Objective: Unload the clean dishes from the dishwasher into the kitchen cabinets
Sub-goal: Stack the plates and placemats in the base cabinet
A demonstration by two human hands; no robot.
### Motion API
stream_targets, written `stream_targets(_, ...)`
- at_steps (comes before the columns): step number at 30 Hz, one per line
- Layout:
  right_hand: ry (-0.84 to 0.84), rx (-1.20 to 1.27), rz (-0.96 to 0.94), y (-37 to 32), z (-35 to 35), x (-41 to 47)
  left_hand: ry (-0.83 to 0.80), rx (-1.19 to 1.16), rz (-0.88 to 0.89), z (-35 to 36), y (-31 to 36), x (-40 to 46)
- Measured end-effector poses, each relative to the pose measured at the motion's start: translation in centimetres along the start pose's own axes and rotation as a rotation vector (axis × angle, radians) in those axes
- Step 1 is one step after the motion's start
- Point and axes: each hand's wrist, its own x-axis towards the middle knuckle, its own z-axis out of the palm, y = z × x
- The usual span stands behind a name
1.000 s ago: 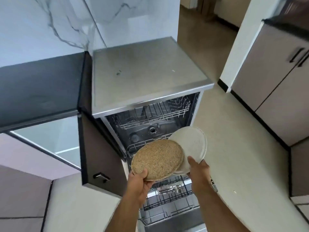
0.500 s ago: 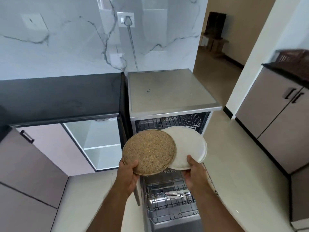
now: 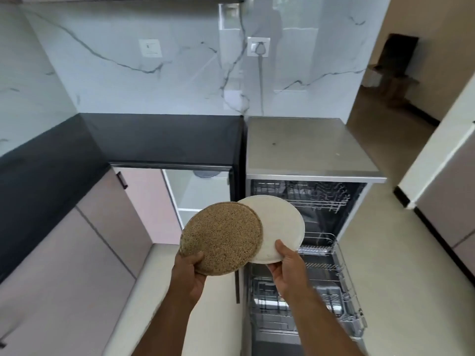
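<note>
We see speckled brown-tan plate (image 3: 222,237), grainy all over. Beside it, plain off-white plate (image 3: 279,224). Countertop (image 3: 154,137) glossy black. Backsplash (image 3: 128,73) white marble, thin grey veins. Dishwasher (image 3: 308,147) top brushed silver-grey, few dark specks; we note dark interior, silver-grey wire racks. Cabinet doors (image 3: 77,253) pale pinkish-beige, black handles. Open cabinet (image 3: 198,194) white inside. Floor (image 3: 385,265) cream.

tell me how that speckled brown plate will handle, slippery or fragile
The speckled brown plate keeps its flat round shape though the left hand grips only its near edge, so probably rigid. Its grainy face likely resists slipping. Fragility can't be judged.
</note>
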Motion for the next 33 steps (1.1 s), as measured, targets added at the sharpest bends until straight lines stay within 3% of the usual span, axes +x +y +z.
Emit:
stream_targets(13,-0.188,-0.068,0.119,7.8,5.5,-5.0,0.170,-0.111,0.153,-7.2,7.5,-6.3)
stream_targets(33,-0.169,0.054,0.129,26.5,21.0,-2.7,0.241,-0.030,0.110,-21.2,24.2,4.8)
